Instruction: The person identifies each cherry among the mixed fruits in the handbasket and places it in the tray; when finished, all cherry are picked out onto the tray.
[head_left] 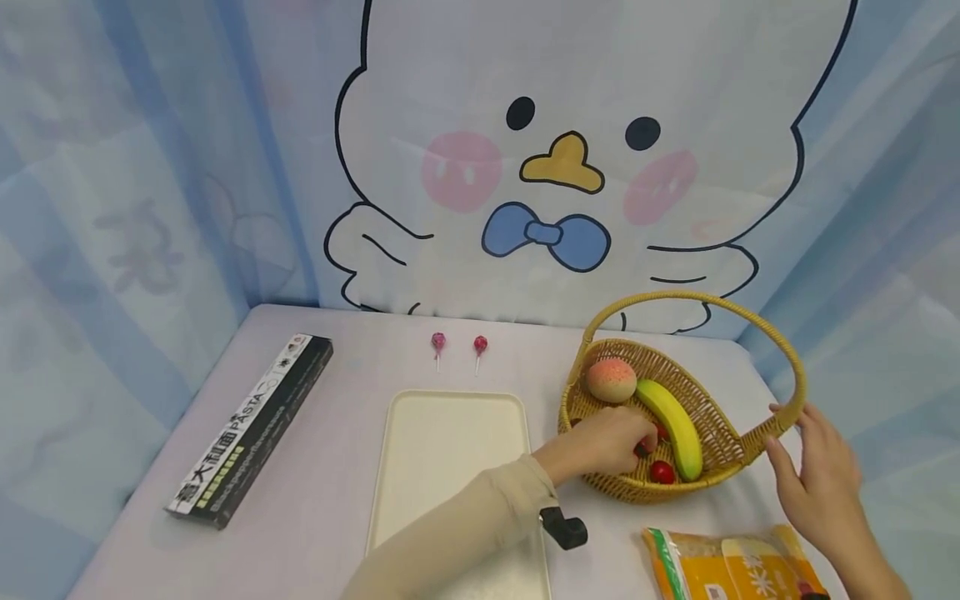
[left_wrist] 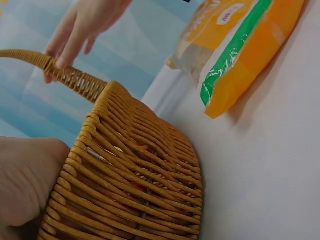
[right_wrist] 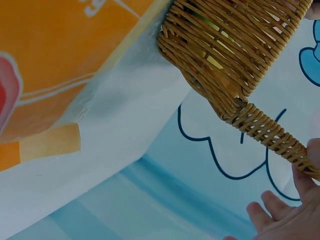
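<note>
A wicker basket (head_left: 720, 417) stands at the right of the table, holding a peach (head_left: 611, 381), a banana (head_left: 675, 429) and small red round fruits (head_left: 662, 472). My left hand (head_left: 611, 442) reaches over the near rim into it, fingers bent downward. A dark round piece shows beside those fingers, but the fingertips are hidden, so whether they hold it is unclear. In the left wrist view, the basket wall covers them too. On the basket's right side, my right hand (head_left: 821, 475) pinches the lower end of the arched handle (right_wrist: 270, 131) between thumb and fingers.
An orange plastic food bag (head_left: 738, 567) lies in front of the basket. A cream tray (head_left: 442, 458) is at mid-table, partly under the left forearm. Two lollipops (head_left: 438, 342) lie behind it. A black pasta box (head_left: 255, 425) lies at left. Printed curtains surround the table.
</note>
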